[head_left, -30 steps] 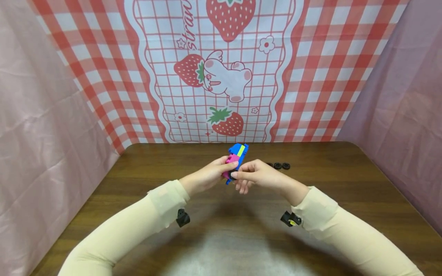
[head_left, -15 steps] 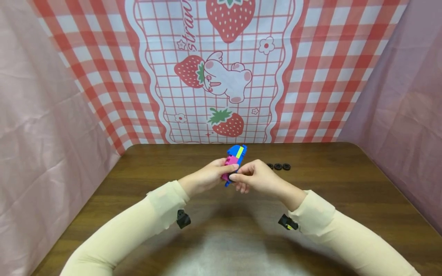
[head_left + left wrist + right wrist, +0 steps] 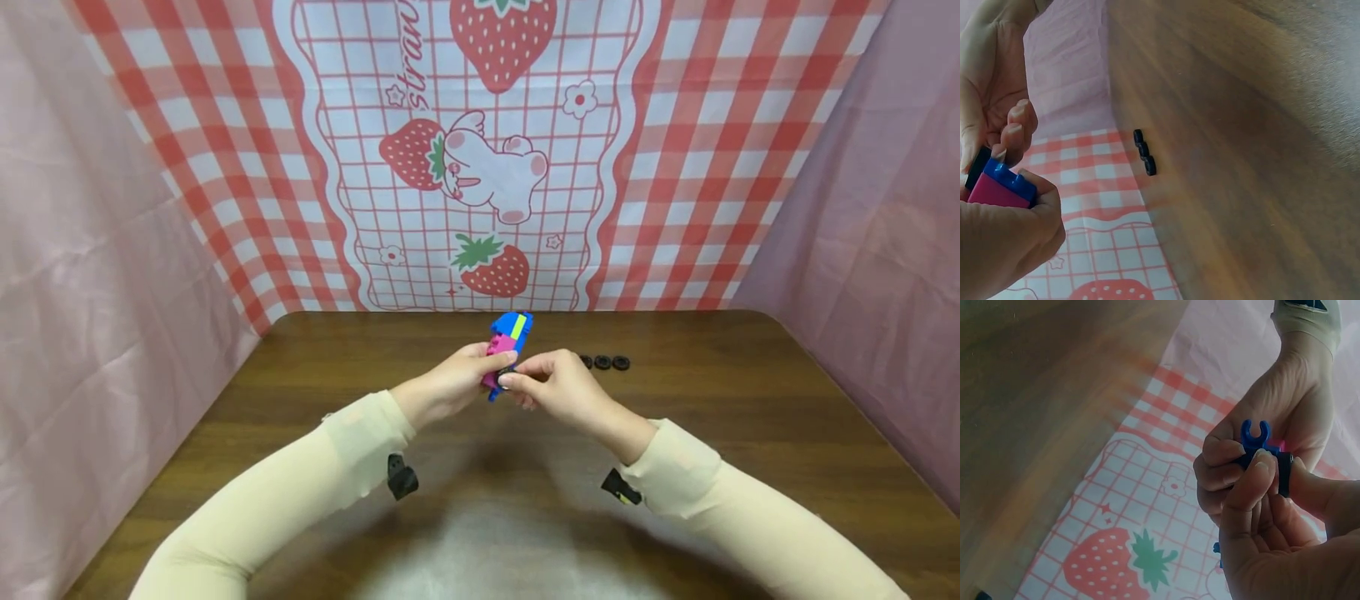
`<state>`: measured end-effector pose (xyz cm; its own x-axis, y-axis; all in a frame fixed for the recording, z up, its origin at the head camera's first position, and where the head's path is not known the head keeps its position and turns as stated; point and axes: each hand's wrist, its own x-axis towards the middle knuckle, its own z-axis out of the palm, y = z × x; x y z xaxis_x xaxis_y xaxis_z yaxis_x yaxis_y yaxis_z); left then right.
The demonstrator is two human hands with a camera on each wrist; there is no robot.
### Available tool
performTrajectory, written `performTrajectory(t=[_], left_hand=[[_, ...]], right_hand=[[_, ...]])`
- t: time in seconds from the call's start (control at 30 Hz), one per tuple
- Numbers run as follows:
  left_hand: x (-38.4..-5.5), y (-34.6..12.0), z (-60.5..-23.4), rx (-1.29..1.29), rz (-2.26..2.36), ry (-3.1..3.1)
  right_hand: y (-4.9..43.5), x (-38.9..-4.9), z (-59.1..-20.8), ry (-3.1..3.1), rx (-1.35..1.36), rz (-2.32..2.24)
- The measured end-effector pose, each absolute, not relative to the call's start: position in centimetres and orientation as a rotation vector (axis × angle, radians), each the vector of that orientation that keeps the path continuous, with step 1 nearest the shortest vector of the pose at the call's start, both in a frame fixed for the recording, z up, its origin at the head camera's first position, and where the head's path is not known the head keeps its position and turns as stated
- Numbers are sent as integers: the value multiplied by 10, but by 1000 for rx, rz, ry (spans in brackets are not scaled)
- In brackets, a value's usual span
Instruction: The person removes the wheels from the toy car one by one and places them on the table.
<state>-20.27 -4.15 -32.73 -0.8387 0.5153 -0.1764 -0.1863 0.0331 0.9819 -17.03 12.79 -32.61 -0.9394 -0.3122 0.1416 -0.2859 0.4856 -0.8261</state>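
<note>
Above the table, my left hand (image 3: 453,382) grips a toy vehicle (image 3: 507,335) built of pink and blue blocks with a yellow-green stripe. Its thumb lies along the pink side. My right hand (image 3: 573,396) pinches a small black wheel (image 3: 1284,475) between thumb and fingers, against the vehicle's side near its lower end. Whether the wheel sits on an axle is hidden by the fingers. A blue C-shaped clip (image 3: 1255,432) juts from the vehicle's end in the right wrist view. Pink and blue blocks (image 3: 999,187) show between the hands in the left wrist view.
Three loose black wheels (image 3: 603,362) lie in a row on the brown wooden table (image 3: 720,392), behind and right of my right hand. A red-checked strawberry cloth (image 3: 480,167) hangs at the table's back edge. Pink curtains (image 3: 127,333) flank both sides.
The right hand's fingers have shifted and turned slightly at the wheel, its wrist drawing a little left. The vehicle has tilted slightly; the left hand keeps its grip.
</note>
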Motion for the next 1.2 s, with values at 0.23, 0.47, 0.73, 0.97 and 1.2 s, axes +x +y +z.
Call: performTrajectory(t=[0.23,0.47,0.73,0.97,1.2], left_hand=[[-205,-35,-313,262,1897,1874],[-203,-29,-302,256,1912,1939],[-200,-23,-304,172,1978,1954],[-200,-23,-302,90,2015,1926],[-204,-28,-305,149,2033,1833]], right_hand=[[130,-172,-316,2738,-560,-1493],[131,-170,-308,2772,-559,-1506],[132,-168,-309,2765,-524,-1558],[129,-168,-310,2763,-559,-1605],[125,-164,-301,2710,-668,-1633]])
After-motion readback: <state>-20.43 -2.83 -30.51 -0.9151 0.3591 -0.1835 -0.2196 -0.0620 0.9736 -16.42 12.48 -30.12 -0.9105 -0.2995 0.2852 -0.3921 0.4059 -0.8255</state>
